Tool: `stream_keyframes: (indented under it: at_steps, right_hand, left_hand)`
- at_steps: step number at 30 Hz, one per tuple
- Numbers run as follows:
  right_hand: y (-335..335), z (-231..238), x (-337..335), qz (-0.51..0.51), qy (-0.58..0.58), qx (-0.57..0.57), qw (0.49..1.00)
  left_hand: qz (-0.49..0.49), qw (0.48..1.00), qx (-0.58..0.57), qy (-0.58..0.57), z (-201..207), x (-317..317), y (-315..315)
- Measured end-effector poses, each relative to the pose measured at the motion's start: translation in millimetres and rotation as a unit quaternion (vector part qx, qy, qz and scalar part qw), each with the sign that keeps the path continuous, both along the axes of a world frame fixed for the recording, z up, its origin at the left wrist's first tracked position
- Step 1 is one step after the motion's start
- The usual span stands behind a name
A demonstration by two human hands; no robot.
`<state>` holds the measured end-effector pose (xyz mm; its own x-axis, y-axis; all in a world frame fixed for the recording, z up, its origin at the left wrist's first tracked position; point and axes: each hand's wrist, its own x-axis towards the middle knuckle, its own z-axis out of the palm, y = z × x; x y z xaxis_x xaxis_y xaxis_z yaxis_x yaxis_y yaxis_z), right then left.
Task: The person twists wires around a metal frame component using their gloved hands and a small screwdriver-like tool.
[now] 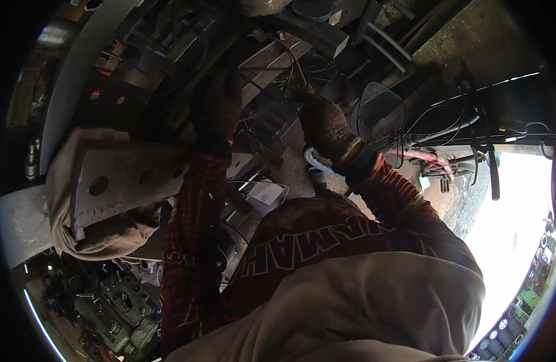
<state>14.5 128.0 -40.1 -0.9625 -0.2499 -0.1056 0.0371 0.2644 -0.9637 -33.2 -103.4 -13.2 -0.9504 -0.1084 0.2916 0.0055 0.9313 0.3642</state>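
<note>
My right hand (pixel 327 123), in a worn tan work glove, is closed at the middle of the view. A thin, bent brown rod (pixel 295 59) runs up from its fingers toward dark metalwork. My left hand (pixel 219 105) wears a dark glove and reaches forward into shadow beside a pale metal bar (pixel 263 75); its fingers are too dark to make out. Below the left wrist lies a thick steel plate (pixel 124 181) with round holes, a tan cloth (pixel 64 193) draped by its end.
A black wire-mesh basket (pixel 380 111) hangs right of my right hand, near a red bicycle frame (pixel 432 158) and loose cables. Heavy steel beams (pixel 308 33) cross the top. Green machinery (pixel 118 308) stands at lower left. Bright daylight enters on the right.
</note>
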Motion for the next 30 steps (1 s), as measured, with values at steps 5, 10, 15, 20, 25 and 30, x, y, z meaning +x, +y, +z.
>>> stream_keyframes:
  at_steps: [5,10,15,20,25,30]
  right_hand:
    - [-84.5,6.1,7.0,-0.222,-0.223,-0.495,0.810]
    - [-112.5,-42.3,4.2,-0.133,-0.016,-0.368,0.920]
    - [-59.8,-60.4,-25.7,0.003,0.237,-0.080,0.968]
    - [-9.0,-5.8,-47.0,0.107,0.392,0.253,0.878]
    - [-17.1,-2.6,-40.2,0.091,0.387,0.263,0.879]
    - [-77.3,-9.9,-22.5,-0.120,-0.042,-0.324,0.937]
  left_hand:
    - [-0.005,0.999,0.029,-0.015,7.6,3.7,2.4]
    - [-0.015,0.998,0.043,0.032,2.6,7.4,-6.1]
    - [-0.004,0.999,0.032,0.029,4.0,1.1,-0.4]
    - [-0.030,0.997,0.032,0.069,4.5,1.4,-4.6]
    - [-0.046,0.995,0.032,0.077,-3.4,2.2,-1.9]
    - [-0.057,0.997,0.037,0.048,7.6,7.7,-1.1]
